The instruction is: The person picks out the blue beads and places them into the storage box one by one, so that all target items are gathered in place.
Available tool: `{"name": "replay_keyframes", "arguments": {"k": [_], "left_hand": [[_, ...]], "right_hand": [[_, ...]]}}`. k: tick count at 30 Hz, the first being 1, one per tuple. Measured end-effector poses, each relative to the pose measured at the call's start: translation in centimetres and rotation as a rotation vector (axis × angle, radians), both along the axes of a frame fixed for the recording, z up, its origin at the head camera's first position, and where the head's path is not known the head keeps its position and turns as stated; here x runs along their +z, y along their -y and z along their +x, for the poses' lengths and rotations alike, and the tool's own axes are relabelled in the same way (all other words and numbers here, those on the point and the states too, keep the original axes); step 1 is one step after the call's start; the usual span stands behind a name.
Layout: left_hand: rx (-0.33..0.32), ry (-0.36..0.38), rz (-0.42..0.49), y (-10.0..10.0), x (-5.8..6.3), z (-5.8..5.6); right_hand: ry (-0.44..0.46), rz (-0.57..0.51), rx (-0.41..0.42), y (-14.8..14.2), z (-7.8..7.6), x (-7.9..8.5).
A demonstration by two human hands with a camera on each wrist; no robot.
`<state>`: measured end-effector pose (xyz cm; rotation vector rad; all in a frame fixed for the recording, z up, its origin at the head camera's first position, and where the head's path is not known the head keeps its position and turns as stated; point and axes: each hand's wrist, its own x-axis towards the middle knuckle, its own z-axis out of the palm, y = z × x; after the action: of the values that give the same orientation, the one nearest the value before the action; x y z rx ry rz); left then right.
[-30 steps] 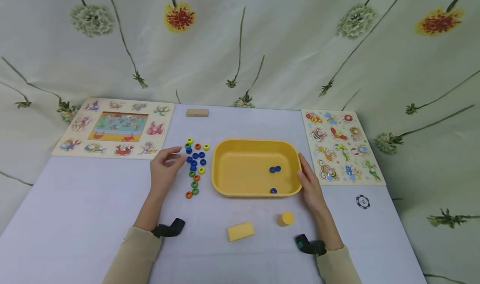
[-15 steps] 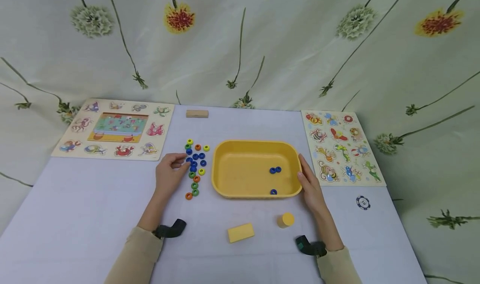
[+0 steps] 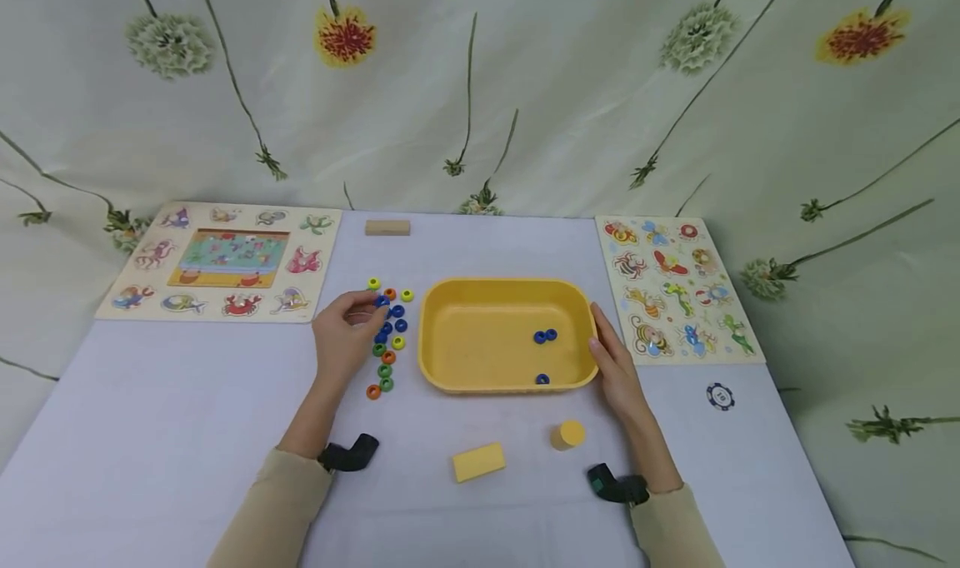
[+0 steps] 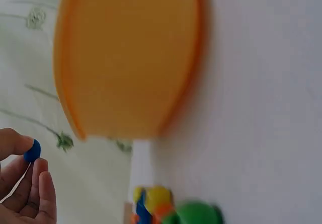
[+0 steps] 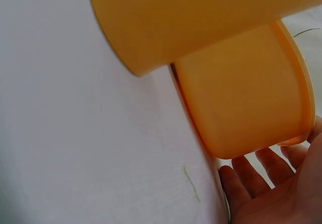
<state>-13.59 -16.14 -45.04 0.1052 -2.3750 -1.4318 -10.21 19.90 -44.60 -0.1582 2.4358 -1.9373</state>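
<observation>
My left hand (image 3: 343,335) pinches a blue bead (image 3: 382,301) between thumb and fingertips, close over a loose cluster of beads. In the left wrist view that blue bead (image 4: 32,152) shows clear of the tabletop. Blue, green, orange and yellow beads (image 3: 387,357) lie in the cluster, some partly hidden by the fingers. Right of them stands a yellow tray (image 3: 480,335) with 3 blue beads inside. My right hand (image 3: 617,372) holds the tray's right end, thumb at the rim. Its fingers (image 5: 274,166) lie against the outer wall in the right wrist view.
A yellow cylinder (image 3: 567,435) and a yellow rectangular block (image 3: 478,462) stand in front of the tray. Picture boards lie at the back left (image 3: 300,226) and right (image 3: 660,335). A wooden block (image 3: 387,228) sits behind, and a poker chip (image 3: 720,396) lies far right.
My left hand has moved right into the bead cluster, taken hold of a blue bead and lifted it slightly. The right hand keeps its place at the tray, and the head view has shifted slightly.
</observation>
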Motion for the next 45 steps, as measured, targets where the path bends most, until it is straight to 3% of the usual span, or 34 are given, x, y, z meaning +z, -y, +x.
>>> {"name": "replay_keyframes", "arguments": {"k": [3, 4, 6, 10, 14, 19, 25, 31, 34, 38, 42, 45], "left_hand": [[-0.170, -0.073, 0.096, -2.8, 3.3, 0.1], [-0.235, -0.053, 0.122, -4.0, 4.5, 0.1], [-0.357, -0.022, 0.176, -6.2, 5.2, -0.4], [-0.537, 0.167, 0.172, -10.1, 3.5, -1.7], [-0.636, 0.332, 0.060, -12.9, 1.7, -2.6], [-0.712, 0.341, -0.109, -14.8, 0.4, -3.6], [-0.743, 0.285, -0.226, -15.8, -0.3, -4.1], [-0.769, 0.290, -0.295, -16.1, -0.4, -4.1], [-0.755, 0.279, -0.373, -15.9, -0.1, -3.6], [-0.689, 0.190, -0.435, -14.9, 1.3, -2.2], [-0.586, 0.015, -0.327, -12.4, 3.2, -0.6], [-0.489, -0.175, -0.132, -9.6, 4.2, 0.0]], "right_hand": [[-0.005, -0.003, 0.002, 0.1, -0.1, 0.1], [-0.005, -0.003, 0.003, 0.2, -0.2, 0.1], [-0.002, -0.001, 0.004, 0.3, -0.2, 0.1], [0.000, 0.002, 0.002, 0.5, -0.2, 0.0], [-0.001, 0.008, -0.005, 0.5, -0.2, 0.0], [-0.006, 0.009, -0.014, 0.4, -0.1, 0.0], [0.007, 0.005, -0.017, 0.0, -0.1, 0.1], [0.017, 0.000, -0.016, -0.1, -0.1, 0.1], [0.020, -0.009, -0.010, 0.1, -0.1, 0.0], [0.027, -0.012, -0.011, 0.2, 0.1, -0.1], [0.028, -0.004, -0.009, 0.3, 0.2, 0.0], [0.025, 0.008, -0.006, 0.2, 0.2, 0.2]]}}
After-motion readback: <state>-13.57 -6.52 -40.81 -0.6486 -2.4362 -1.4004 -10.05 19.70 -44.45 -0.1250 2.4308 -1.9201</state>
